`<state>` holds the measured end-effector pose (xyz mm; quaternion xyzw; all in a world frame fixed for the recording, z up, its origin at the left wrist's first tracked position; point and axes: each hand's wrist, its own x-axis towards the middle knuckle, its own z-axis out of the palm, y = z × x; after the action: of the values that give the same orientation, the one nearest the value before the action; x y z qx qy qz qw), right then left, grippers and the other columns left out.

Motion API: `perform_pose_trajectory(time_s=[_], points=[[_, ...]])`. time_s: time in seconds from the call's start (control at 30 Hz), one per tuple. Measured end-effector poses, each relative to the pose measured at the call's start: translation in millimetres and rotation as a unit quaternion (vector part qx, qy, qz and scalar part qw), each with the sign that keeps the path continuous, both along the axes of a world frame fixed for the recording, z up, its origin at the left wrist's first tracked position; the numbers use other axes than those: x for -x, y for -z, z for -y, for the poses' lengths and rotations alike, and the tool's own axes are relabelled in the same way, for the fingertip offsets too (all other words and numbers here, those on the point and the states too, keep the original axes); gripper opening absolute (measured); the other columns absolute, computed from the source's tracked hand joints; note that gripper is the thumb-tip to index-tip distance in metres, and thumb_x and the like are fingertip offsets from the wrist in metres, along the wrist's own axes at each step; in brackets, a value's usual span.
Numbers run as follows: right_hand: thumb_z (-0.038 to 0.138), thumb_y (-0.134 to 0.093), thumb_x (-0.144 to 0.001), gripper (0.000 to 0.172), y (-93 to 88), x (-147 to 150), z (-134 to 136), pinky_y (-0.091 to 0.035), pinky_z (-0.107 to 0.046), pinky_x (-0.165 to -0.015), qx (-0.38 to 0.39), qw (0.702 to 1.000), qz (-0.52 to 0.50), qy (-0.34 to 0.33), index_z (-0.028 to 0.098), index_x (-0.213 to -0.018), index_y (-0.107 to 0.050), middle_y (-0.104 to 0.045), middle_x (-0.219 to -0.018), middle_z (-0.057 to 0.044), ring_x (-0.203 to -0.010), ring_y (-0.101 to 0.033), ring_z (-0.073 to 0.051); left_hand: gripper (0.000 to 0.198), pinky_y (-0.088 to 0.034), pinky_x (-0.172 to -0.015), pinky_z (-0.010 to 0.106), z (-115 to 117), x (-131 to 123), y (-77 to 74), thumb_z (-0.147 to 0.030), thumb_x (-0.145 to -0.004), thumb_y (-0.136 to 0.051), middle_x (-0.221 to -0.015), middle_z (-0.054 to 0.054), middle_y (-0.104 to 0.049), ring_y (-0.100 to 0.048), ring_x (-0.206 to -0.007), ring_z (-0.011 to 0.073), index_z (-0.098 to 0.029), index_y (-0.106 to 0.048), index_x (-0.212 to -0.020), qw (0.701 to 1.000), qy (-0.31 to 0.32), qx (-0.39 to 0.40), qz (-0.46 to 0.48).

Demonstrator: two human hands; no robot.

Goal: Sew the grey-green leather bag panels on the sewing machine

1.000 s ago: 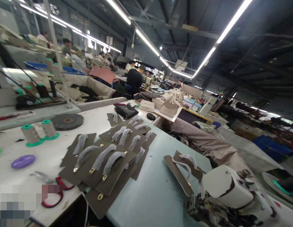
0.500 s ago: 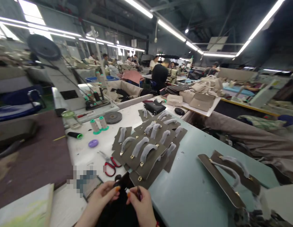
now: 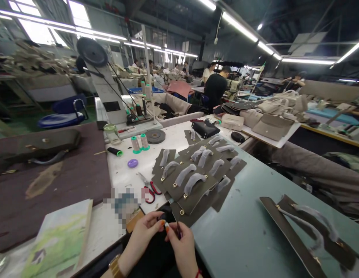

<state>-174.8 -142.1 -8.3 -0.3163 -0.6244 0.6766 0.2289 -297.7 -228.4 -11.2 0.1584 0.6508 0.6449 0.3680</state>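
Observation:
My left hand (image 3: 143, 237) and my right hand (image 3: 182, 247) meet at the near edge of the table, fingertips pinched together on a small white object (image 3: 165, 224). A thin dark tool (image 3: 178, 230) also sticks up from my right hand. Dark material (image 3: 156, 255) lies under both hands. Just beyond them lies a fanned pile of olive leather panels (image 3: 196, 177) with wrapped handles and gold rings. Red-handled scissors (image 3: 148, 189) lie left of the pile.
Thread spools (image 3: 139, 143), a purple disc (image 3: 133, 163) and a black tape roll (image 3: 155, 136) sit on the white table. More handle panels (image 3: 301, 231) lie at right on the teal surface (image 3: 249, 220). A book (image 3: 59, 241) lies at left. Co-workers sit at distant benches.
The camera has swung down and to the left. My hands came into view half a second ago and keep pinching the small white object, now slightly higher in frame.

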Motion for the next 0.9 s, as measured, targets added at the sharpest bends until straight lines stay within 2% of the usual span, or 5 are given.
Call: perform_pose_trajectory(time_s=[0.43,0.57,0.67,0.8,0.9], points=[[0.056,-0.064,-0.077,0.047,15.2,-2.4,-6.3,-0.045,-0.028,-0.065,0.011,0.997,0.044,-0.063,0.010,-0.083,-0.069,-0.067,-0.065,-0.009,-0.065,-0.061,-0.021,0.019,-0.046,-0.054,0.025,4.7,-12.8,13.8,-0.030,-0.077,-0.066,-0.075,0.002,-0.058,-0.059,-0.056,0.0136,-0.018,-0.073,-0.090,0.994,0.024,-0.006,-0.110],[0.057,-0.062,-0.078,0.048,32.0,-4.3,-8.5,-0.045,-0.029,-0.065,-0.017,0.992,0.082,-0.095,0.009,-0.084,-0.070,-0.067,-0.065,-0.010,-0.065,-0.062,-0.022,0.029,-0.052,-0.071,0.028,22.3,-10.5,28.8,-0.032,-0.081,-0.063,-0.093,0.008,-0.069,-0.066,-0.076,0.0194,-0.021,-0.071,-0.107,0.987,0.057,0.037,-0.143],[0.055,-0.059,-0.081,0.047,42.8,-8.9,-7.4,-0.044,-0.029,-0.064,-0.044,0.988,0.104,-0.108,0.010,-0.085,-0.070,-0.067,-0.065,-0.009,-0.065,-0.062,-0.022,0.035,-0.052,-0.083,0.033,42.2,-1.9,35.6,-0.035,-0.084,-0.059,-0.105,0.009,-0.071,-0.067,-0.090,0.0226,-0.023,-0.067,-0.115,0.984,0.062,0.066,-0.152],[0.049,-0.056,-0.084,0.039,50.1,-14.7,-2.0,-0.043,-0.027,-0.064,-0.062,0.984,0.113,-0.122,0.012,-0.085,-0.070,-0.067,-0.068,-0.007,-0.067,-0.062,-0.021,0.037,-0.056,-0.066,0.032,59.4,21.8,30.5,-0.041,-0.086,-0.052,-0.096,0.009,-0.072,-0.068,-0.076,0.0217,-0.020,-0.067,-0.111,0.986,0.017,0.088,-0.138],[0.042,-0.054,-0.087,0.032,56.5,-16.6,1.1,-0.043,-0.025,-0.064,-0.084,0.978,0.133,-0.135,0.014,-0.083,-0.069,-0.067,-0.069,-0.006,-0.068,-0.062,-0.020,0.036,-0.056,-0.071,0.033,57.4,51.1,20.3,-0.041,-0.086,-0.050,-0.095,0.008,-0.072,-0.068,-0.078,0.0211,-0.019,-0.065,-0.111,0.978,-0.009,0.088,-0.189]])
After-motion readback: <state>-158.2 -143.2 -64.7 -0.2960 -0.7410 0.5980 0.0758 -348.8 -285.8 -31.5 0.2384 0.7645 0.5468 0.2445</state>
